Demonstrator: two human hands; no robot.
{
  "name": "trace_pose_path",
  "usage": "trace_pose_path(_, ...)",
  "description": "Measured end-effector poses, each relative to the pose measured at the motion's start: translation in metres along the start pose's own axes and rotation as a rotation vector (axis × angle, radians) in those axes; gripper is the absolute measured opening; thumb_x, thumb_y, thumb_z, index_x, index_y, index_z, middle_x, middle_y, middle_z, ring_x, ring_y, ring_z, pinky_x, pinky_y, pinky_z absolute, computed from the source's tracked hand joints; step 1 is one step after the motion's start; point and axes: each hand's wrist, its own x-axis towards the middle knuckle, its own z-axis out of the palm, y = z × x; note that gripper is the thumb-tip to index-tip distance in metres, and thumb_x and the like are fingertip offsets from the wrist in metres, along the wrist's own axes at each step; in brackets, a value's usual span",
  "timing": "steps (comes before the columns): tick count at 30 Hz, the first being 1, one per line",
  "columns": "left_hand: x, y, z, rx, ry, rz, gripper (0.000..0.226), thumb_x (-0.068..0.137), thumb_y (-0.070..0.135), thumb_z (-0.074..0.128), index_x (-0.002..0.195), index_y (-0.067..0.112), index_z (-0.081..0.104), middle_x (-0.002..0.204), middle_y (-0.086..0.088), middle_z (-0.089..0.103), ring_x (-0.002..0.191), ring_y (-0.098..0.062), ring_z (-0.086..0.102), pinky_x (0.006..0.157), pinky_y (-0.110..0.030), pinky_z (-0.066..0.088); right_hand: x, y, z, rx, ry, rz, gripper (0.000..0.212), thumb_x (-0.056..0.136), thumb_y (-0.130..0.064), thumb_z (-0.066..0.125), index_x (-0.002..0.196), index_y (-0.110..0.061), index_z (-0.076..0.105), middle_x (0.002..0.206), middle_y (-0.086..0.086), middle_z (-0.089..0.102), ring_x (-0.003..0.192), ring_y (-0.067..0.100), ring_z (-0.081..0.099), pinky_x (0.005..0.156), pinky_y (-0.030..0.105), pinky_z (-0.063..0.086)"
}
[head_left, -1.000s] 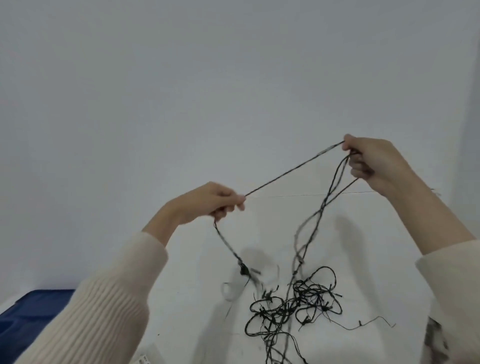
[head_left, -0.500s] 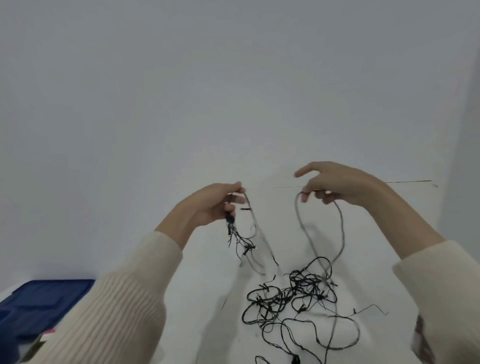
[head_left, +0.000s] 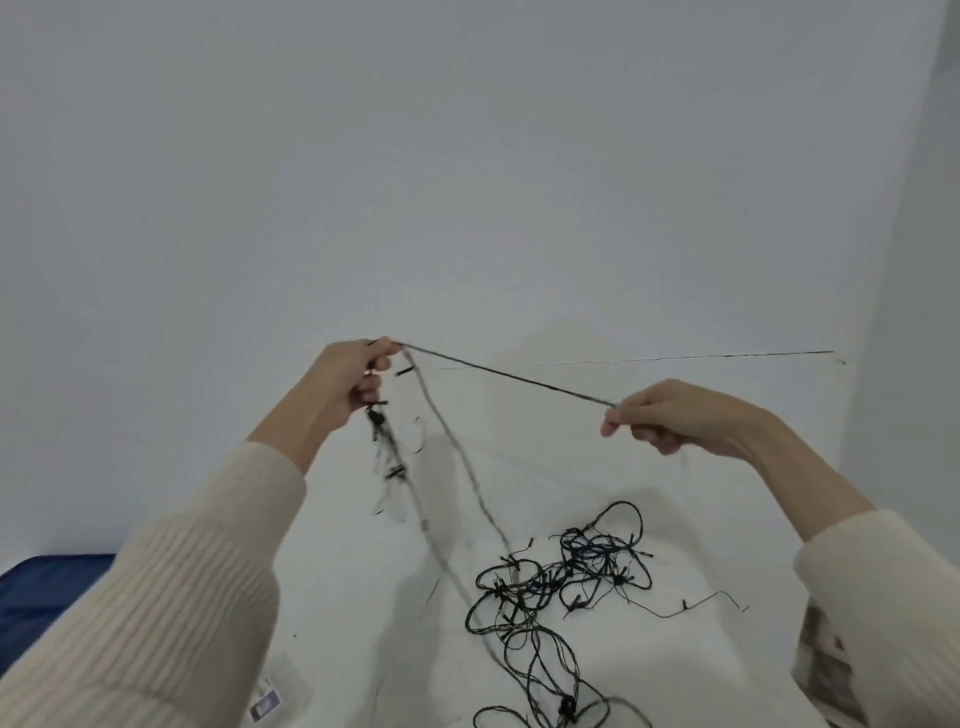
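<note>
- Head view: the left hand (head_left: 353, 384) is gripping the black cord (head_left: 509, 375), with its fingers (head_left: 370, 388) curled tight round a gathered bunch. How many strands are passing through the fist cannot be told.
- The right hand (head_left: 675, 415) is pinching the same cord between thumb and forefinger, the other fingers (head_left: 660, 441) curling under. Below this hand the cord is showing only as a faint, blurred trace.
- One stretch of cord is running taut and straight from hand to hand, raised above the white tabletop (head_left: 337, 597).
- Short loops bearing small dark nubs are hanging from the left hand, too blurred to count. Two grey, smeared strands are dropping from there towards the tangle (head_left: 561, 571).
- The tangle is lying on the tabletop, below and between the hands. Its nearer loops are being cut off by the bottom edge.
- A blue item (head_left: 47, 587) is lying at the lower left, cut off by the frame and partly hidden by the left sleeve (head_left: 171, 597). Its kind cannot be told.
- A small printed label (head_left: 265, 704) is lying beside that sleeve and is unreadable.
- A patterned object (head_left: 826, 660) is showing beneath the right sleeve (head_left: 893, 597), mostly hidden.
</note>
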Motion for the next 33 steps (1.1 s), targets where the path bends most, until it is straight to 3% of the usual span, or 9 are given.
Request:
trace_pose_path(7,0.001,-0.025,0.005,0.484,0.058,-0.041,0.017,0.095,0.010,0.045,0.088,0.001,0.058,0.075,-0.011,0.053,0.023,-0.006,0.047,0.028,-0.012,0.033,0.008,-0.012,0.006,0.422,0.097,0.025,0.030,0.096,-0.030,0.046,0.089,-0.006,0.063,0.046,-0.003,0.031,0.037,0.010,0.023,0.037,0.020,0.020)
trace_pose_path(10,-0.002,-0.016,0.022,0.415,0.029,-0.062,0.028,0.097,0.010,0.037,0.074,0.002,0.053,0.058,-0.012,0.056,0.023,-0.010,0.047,0.030,-0.012,0.035,0.008,-0.039,0.016,0.516,0.207,-0.004,0.026,0.096,-0.026,0.044,0.083,-0.010,0.059,0.040,-0.004,0.032,0.033,0.009,0.022,0.034,0.018,0.016)
trace_pose_path(12,-0.011,-0.006,0.037,0.142,-0.177,-0.249,0.030,0.100,0.018,0.037,0.074,0.006,0.047,0.051,-0.015,0.063,0.034,-0.017,0.058,0.036,-0.015,0.044,0.006,-0.058,0.034,0.439,0.167,-0.039,0.023,0.094,-0.024,0.043,0.080,-0.012,0.057,0.041,-0.003,0.033,0.033,0.010,0.021,0.037,0.018,0.014)
trace_pose_path(15,-0.020,-0.001,0.058,0.021,-0.470,-0.390,0.029,0.095,0.036,0.047,0.085,0.010,0.049,0.078,-0.016,0.067,0.069,-0.026,0.068,0.058,-0.029,0.059,-0.001,-0.084,0.080,0.204,-0.013,-0.135,0.024,0.094,-0.023,0.041,0.079,-0.013,0.057,0.048,0.001,0.040,0.037,0.012,0.028,0.038,0.017,0.022)
trace_pose_path(18,-0.019,0.006,0.070,0.150,-0.482,-0.275,0.016,0.097,0.020,0.047,0.086,0.011,0.053,0.063,0.000,0.061,0.053,-0.010,0.059,0.048,-0.020,0.052,-0.014,-0.093,0.099,-0.144,-0.242,-0.174,0.034,0.095,-0.036,0.044,0.097,-0.011,0.066,0.064,0.002,0.056,0.059,0.017,0.052,0.057,0.026,0.047)
trace_pose_path(23,-0.026,0.040,0.067,0.710,-0.484,-0.013,0.026,0.095,0.031,0.051,0.090,0.012,0.068,0.049,0.007,0.036,0.039,-0.007,0.025,0.035,-0.016,0.023,-0.009,-0.073,0.073,0.024,0.408,-0.319,0.027,0.076,-0.034,0.072,0.099,-0.024,0.059,0.087,-0.005,0.056,0.080,0.012,0.052,0.074,0.030,0.045)
trace_pose_path(25,-0.033,0.048,0.075,0.705,-0.547,0.049,0.028,0.095,0.032,0.049,0.083,0.013,0.066,0.048,0.008,0.031,0.039,-0.007,0.022,0.035,-0.016,0.018,0.010,-0.064,0.087,0.048,0.312,-0.334,0.056,0.073,-0.022,0.076,0.119,-0.027,0.043,0.099,-0.004,0.054,0.093,0.011,0.052,0.076,0.024,0.042)
trace_pose_path(28,-0.032,0.059,0.077,0.451,-0.441,0.167,0.029,0.098,0.027,0.044,0.074,0.015,0.054,0.041,0.012,0.028,0.033,-0.004,0.020,0.032,-0.014,0.013,0.037,-0.039,0.120,0.286,0.210,-0.201,0.040,0.085,-0.010,0.063,0.122,-0.012,0.050,0.069,0.002,0.064,0.067,0.012,0.065,0.071,0.024,0.047)
trace_pose_path(33,-0.009,0.075,0.016,-0.009,0.094,0.251,0.033,0.100,0.020,0.036,0.068,0.017,0.043,0.026,0.011,0.027,0.021,-0.001,0.020,0.028,-0.008,0.013,0.044,0.057,0.129,0.292,0.032,0.218,0.016,0.092,-0.008,0.052,0.102,-0.001,0.062,0.037,-0.006,0.034,0.032,0.012,0.045,0.052,0.030,0.046)
